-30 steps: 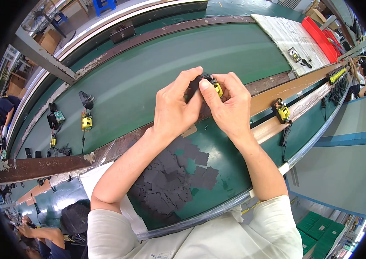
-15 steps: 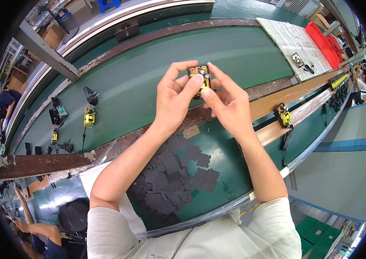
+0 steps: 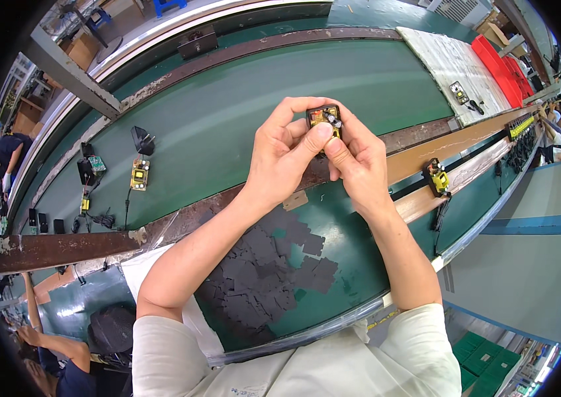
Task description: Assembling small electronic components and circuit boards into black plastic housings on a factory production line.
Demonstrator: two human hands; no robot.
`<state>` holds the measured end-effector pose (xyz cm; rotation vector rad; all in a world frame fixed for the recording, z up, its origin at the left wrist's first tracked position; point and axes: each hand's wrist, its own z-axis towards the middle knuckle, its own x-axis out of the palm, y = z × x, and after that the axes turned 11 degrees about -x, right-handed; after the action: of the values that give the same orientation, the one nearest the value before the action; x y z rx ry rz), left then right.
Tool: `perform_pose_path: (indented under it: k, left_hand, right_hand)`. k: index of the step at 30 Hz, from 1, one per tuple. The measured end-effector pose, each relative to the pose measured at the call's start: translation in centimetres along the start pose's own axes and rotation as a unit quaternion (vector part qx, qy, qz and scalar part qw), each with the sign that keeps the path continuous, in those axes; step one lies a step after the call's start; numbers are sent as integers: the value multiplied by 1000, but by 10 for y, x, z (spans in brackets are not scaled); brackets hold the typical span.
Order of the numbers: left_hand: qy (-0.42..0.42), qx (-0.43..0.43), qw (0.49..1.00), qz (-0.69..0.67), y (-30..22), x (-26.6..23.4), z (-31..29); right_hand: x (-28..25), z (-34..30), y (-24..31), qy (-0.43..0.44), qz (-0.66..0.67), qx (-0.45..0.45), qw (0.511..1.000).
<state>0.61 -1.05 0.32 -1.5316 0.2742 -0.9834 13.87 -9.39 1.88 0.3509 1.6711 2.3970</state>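
Casing of black rectangular plastic (image 3: 308, 117), gripped between left hand (image 3: 281, 155) and right hand (image 3: 358, 165), both curled closed. Yellow-black circuit board (image 3: 325, 116) appears seated inside, top uncovered; dark-grey flat pieces (image 3: 254, 271) lie loose, near left.

Held board (image 3: 322, 114): between left hand (image 3: 282, 155) and right hand (image 3: 360, 163)
Belt (image 3: 247, 96): beyond tabletop (image 3: 353, 261)
Sheet pile (image 3: 254, 271): on tabletop
Plug housing (image 3: 140, 140): belt left, behind loose board (image 3: 139, 174)
Rail board (image 3: 436, 178): right of right hand

The left hand (image 3: 283, 152) and right hand (image 3: 361, 164) are viewed from near above by a head-worn fisheye faced downward.
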Motion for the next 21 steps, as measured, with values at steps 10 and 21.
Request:
perform_pose_path:
  k: [10, 21]
  left_hand:
    - [-101, 74, 878, 461, -71, -48, 17]
    - [-338, -189, 632, 671, -149, -251, -4]
  right_hand:
    - [-78, 13, 24, -227, 187, -104, 950]
    - [-79, -63, 90, 0, -604, -50, 796]
